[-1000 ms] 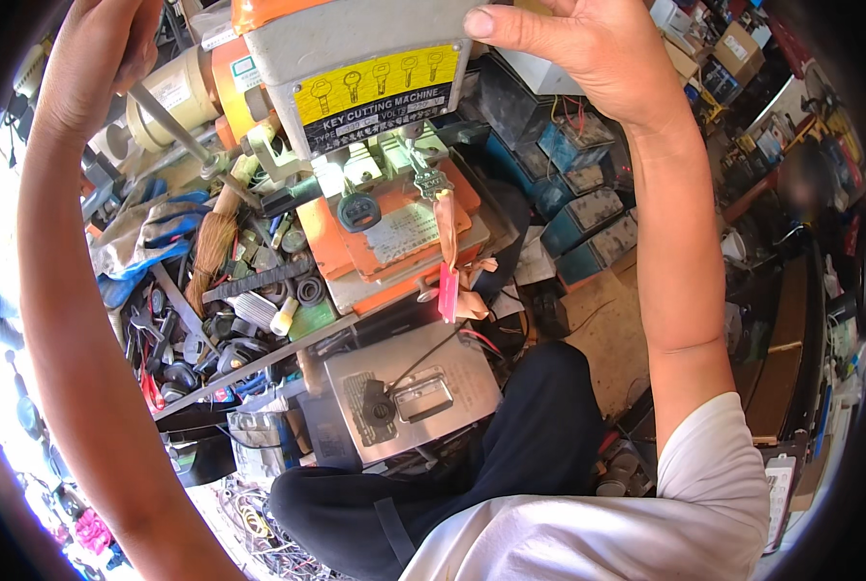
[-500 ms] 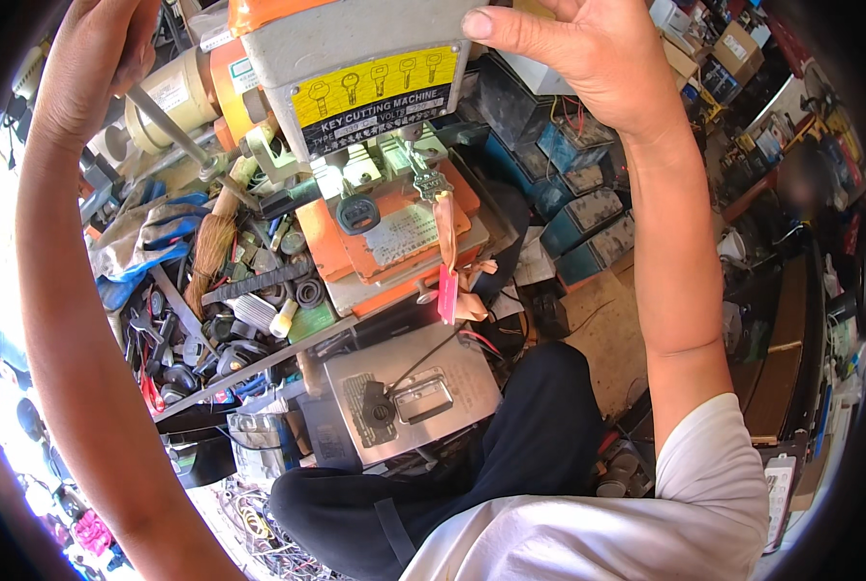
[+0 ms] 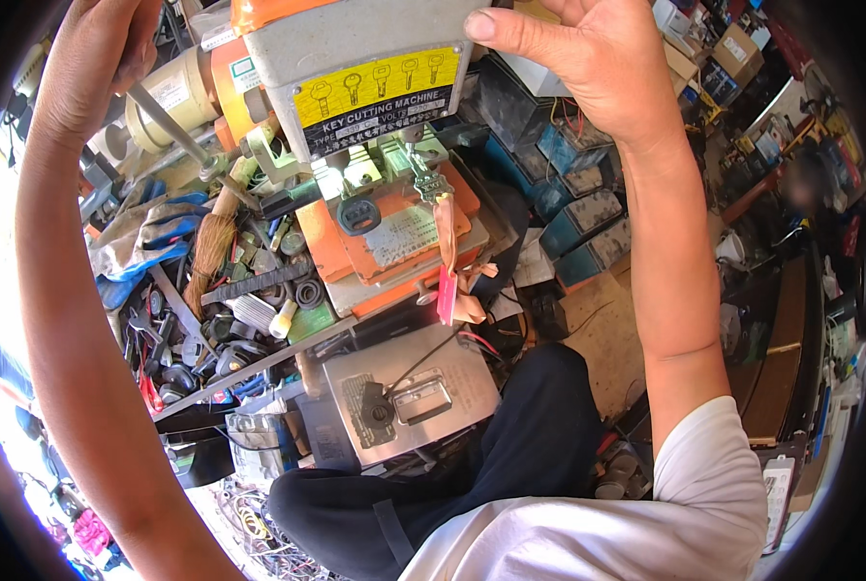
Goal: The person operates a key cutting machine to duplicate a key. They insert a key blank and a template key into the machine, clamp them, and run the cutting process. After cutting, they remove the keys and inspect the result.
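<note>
A key cutting machine (image 3: 355,34) with a grey housing, yellow label and orange base stands in front of me. My left hand (image 3: 104,63) is closed round the upper end of a metal lever (image 3: 171,124) at its left side. My right hand (image 3: 588,68) has its thumb stretched out against the housing's upper right edge; its other fingers are partly cut off by the picture's top. Below the housing, a black-headed key (image 3: 357,215) and a metal key (image 3: 433,187) sit side by side in the clamps. A tan ribbon (image 3: 446,232) and a pink tag (image 3: 447,295) hang from the metal key.
A brush (image 3: 215,247), work gloves (image 3: 147,232) and many small tools crowd the bench at left. A metal box (image 3: 443,368) stands below the machine, above my knees. Dusty blue drawers (image 3: 598,228) stand to the right, with cardboard boxes (image 3: 736,53) farther off.
Both hands stay where they were. The ribbon and pink tag hang almost the same; the view has shifted only slightly.
</note>
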A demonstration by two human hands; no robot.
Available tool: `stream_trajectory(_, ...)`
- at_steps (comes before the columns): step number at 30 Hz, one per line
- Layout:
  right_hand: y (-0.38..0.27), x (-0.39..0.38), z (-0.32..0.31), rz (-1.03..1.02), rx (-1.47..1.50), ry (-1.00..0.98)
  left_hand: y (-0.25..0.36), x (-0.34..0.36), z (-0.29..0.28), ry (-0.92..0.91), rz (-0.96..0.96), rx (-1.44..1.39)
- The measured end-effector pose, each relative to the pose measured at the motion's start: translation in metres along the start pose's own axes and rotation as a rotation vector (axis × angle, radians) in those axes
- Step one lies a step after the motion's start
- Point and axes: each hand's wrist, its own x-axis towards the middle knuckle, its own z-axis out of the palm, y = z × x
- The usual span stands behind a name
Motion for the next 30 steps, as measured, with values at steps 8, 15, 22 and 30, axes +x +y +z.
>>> stream_trajectory(8,0.008,0.002,-0.001,0.002,0.081,0.023,0.003,-0.004,-0.006,0.011,0.090,0.059)
stream_trajectory(15,0.018,0.001,-0.006,-0.011,0.040,0.012,-0.005,-0.011,0.002,0.054,0.176,0.014)
stream_trajectory(22,0.016,0.002,-0.005,-0.030,0.053,0.008,-0.002,-0.011,0.000,0.058,0.181,0.030)
stream_trajectory(30,0.014,0.003,-0.005,-0.002,0.030,0.007,-0.002,-0.011,0.001,0.097,0.151,0.088)
